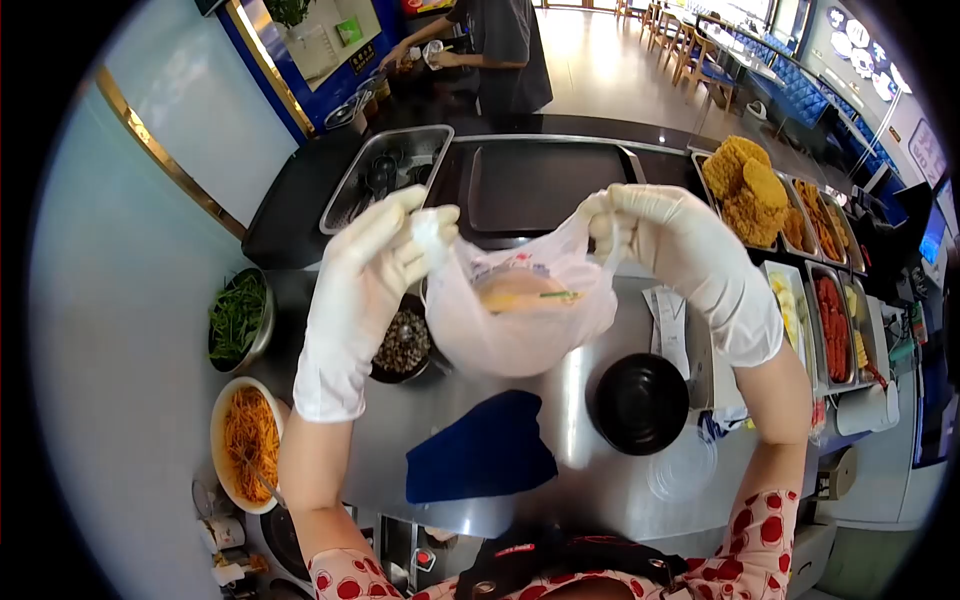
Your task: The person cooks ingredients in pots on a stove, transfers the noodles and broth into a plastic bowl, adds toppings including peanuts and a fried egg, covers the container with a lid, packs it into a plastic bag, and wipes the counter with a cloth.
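Observation:
Both hands wear white gloves and hold up a thin white plastic bag (520, 335) by its two handles. My left hand (375, 270) grips the left handle, fingers closed on it. The right handle is pinched in my right hand (670, 240). Inside the bag sits a round container (525, 292) with yellowish and green food showing through its top. The bag hangs over the steel counter, above a folded dark blue cloth (482, 450). A black bowl (641, 403) stands to the right of the cloth, with a clear plastic lid (682, 464) beside it.
Left: bowls of green leaves (238, 318) and shredded orange food (252, 440). Behind my left hand is a dark bowl of chopped food (403, 343). Farther back are a black tray (550, 190) and a steel tray (388, 165). Right: fried food (745, 190). Another person (505, 55) stands beyond the counter.

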Tool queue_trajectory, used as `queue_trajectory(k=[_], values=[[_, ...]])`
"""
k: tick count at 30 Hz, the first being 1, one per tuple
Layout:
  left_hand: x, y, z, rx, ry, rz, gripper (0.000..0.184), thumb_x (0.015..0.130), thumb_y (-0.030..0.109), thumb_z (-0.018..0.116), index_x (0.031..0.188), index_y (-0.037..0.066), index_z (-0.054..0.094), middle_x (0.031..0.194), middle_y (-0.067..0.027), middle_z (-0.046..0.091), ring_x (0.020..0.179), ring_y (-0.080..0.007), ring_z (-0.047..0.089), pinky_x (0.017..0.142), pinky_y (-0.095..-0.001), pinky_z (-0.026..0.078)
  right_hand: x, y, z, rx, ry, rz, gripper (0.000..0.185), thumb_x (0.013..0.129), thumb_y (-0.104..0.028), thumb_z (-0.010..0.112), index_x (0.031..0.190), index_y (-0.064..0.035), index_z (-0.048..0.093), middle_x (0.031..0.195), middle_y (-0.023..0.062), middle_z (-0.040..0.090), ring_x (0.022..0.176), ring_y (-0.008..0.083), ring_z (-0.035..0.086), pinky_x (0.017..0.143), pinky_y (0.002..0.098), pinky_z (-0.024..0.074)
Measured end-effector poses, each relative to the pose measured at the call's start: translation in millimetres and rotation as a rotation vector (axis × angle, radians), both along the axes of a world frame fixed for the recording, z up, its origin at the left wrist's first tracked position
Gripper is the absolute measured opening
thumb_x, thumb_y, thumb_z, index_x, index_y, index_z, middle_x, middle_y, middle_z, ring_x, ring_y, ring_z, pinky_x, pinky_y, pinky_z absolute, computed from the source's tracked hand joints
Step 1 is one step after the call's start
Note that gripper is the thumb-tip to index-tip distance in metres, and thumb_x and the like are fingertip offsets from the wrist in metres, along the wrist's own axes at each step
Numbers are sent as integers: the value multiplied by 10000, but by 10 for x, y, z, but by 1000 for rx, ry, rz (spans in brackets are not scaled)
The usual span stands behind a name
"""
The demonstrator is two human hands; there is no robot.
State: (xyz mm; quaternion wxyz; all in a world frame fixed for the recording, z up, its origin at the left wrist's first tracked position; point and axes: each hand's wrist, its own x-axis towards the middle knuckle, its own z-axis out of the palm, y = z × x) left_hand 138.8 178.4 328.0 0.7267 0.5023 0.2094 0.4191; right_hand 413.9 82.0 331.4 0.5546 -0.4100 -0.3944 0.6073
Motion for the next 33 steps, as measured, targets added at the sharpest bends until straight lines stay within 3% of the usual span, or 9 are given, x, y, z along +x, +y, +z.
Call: queue_trajectory(k=[5,9,11,19,24,25,26,32,33], values=[[644,854,-9,-65,-43,-19,347,921,182,550,1161,-69,528,1056,-212,623,995,-274,625,878,-358,499,540,667,-72,60,-55,-74,231,942,-211,519,921,-6,623,817,40,642,746,118,610,721,255,487],[1227,1518,-225,27,-105,2,376,927,175,552,1196,-81,491,1078,-234,606,951,-258,623,829,-340,506,1025,1275,-287,37,-24,-224,224,948,-204,510,939,5,593,859,74,640,794,171,616,748,297,497],[1500,1807,-338,31,-92,18,357,947,171,520,1195,-83,480,1143,-250,566,1032,-292,602,870,-349,512,1189,1544,-387,42,-12,-303,230,954,-197,497,989,12,587,877,73,640,780,163,609,755,305,496],[2280,2610,-829,25,-54,98,383,952,222,520,1224,-46,478,1138,-199,590,976,-226,590,911,-363,450,1783,2413,-857,52,8,-408,204,947,-184,499,1033,-10,562,951,87,642,827,184,611,779,330,501],[2426,2857,-1036,106,-1,96,404,961,282,498,1282,39,461,1230,-141,568,1074,-212,555,964,-398,402,2010,2663,-1035,131,13,-429,308,927,-164,541,1160,30,488,1191,205,566,1119,291,556,1014,385,415],[2454,2883,-1059,110,22,110,407,963,289,494,1286,42,460,1241,-145,562,1075,-217,558,968,-408,397,1997,2708,-1057,134,-18,-482,296,954,-208,489,1106,39,547,1099,166,621,1035,265,587,961,377,442],[2467,2903,-1083,110,41,109,401,961,278,505,1272,27,469,1259,-155,548,1088,-221,558,945,-418,431,2133,2771,-1156,135,0,-452,308,945,-193,512,1147,39,510,1149,189,593,1093,281,563,992,383,424],[2444,2962,-1207,259,197,131,442,932,201,567,1295,-27,461,1123,-147,626,897,-187,631,857,-319,513,2220,2777,-1264,50,-183,-450,442,928,-320,559,1197,25,501,1185,171,578,1083,251,559,943,349,437],[2458,3006,-1259,367,231,210,530,903,221,619,1323,-45,437,1003,-109,657,798,-144,624,797,-245,501,2238,2742,-1261,14,-242,-455,463,923,-352,565,1195,20,510,1177,159,582,1061,237,566,924,338,442]])
